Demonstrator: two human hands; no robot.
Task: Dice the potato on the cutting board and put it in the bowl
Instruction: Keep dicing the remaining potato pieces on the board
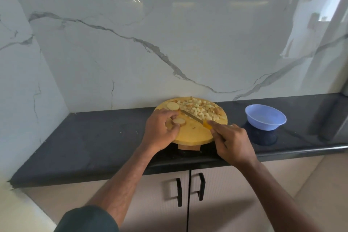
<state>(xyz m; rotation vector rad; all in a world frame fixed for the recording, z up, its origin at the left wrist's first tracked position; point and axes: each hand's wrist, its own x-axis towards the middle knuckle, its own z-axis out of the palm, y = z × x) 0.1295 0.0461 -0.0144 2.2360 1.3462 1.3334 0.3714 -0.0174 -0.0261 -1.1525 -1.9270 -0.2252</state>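
A round wooden cutting board (195, 133) lies on the black counter. Several potato cubes (201, 110) are heaped on its far half. One potato slice (172, 106) lies flat at the board's far left. My left hand (162, 129) pinches a second potato slice (178, 121) between thumb and fingers on the board's left side. My right hand (232, 142) grips the yellow handle of a knife (192, 117), whose blade slants up-left across the board toward the held slice. The blue bowl (265, 117) stands to the right of the board, with nothing visible inside.
The black counter (94, 137) runs left and right of the board and ends at a marble wall behind. Its front edge is just below my hands. Cabinet doors with black handles (189, 190) sit under it.
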